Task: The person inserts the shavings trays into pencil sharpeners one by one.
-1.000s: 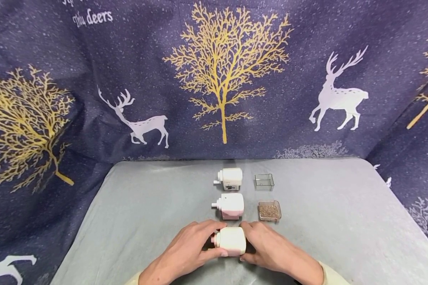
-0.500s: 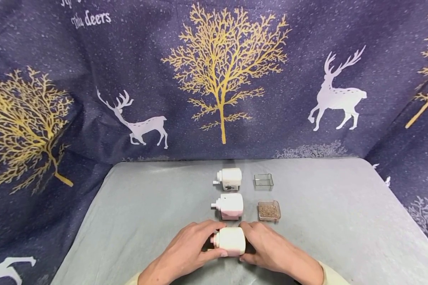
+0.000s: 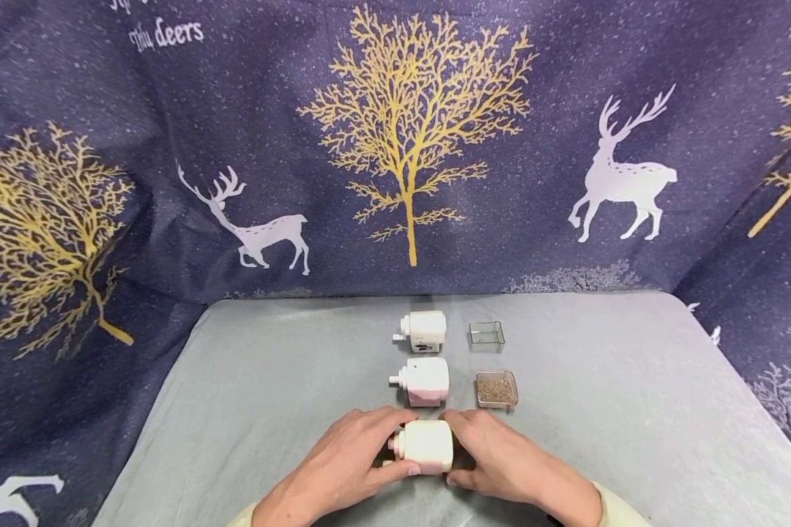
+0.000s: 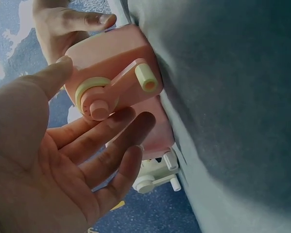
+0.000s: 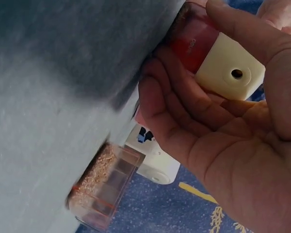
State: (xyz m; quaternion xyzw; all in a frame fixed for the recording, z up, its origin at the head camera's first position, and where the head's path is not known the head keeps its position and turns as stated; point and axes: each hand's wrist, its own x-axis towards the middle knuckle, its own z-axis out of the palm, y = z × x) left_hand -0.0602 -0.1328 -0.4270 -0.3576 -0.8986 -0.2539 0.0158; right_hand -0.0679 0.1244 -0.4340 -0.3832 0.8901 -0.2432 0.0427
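Note:
A cream and pink crank pencil sharpener [image 3: 427, 443] stands nearest the person, between both hands. My left hand [image 3: 352, 457] grips its crank side, thumb on the near face and fingers at the far face. The left wrist view shows the pink crank [image 4: 128, 77] with a cream knob. At the opposite end, my right hand [image 3: 497, 454] curls thumb and fingers about the reddish see-through drawer [image 5: 196, 39], below the cream face with the pencil hole [image 5: 236, 74]. Dark shavings show inside that drawer.
Behind it stand a white and pink sharpener [image 3: 428, 380] and a white sharpener [image 3: 428, 329], in a row. To their right lie a clear drawer with brown shavings [image 3: 496, 390] and another clear drawer [image 3: 487, 334]. A dark patterned cloth [image 3: 343, 256] hangs behind the grey table [image 3: 264, 366].
My right hand has shifted slightly to the right, its thumb moving a little off the sharpener's near corner. The left hand keeps its grip, and the sharpener stays nearly in place.

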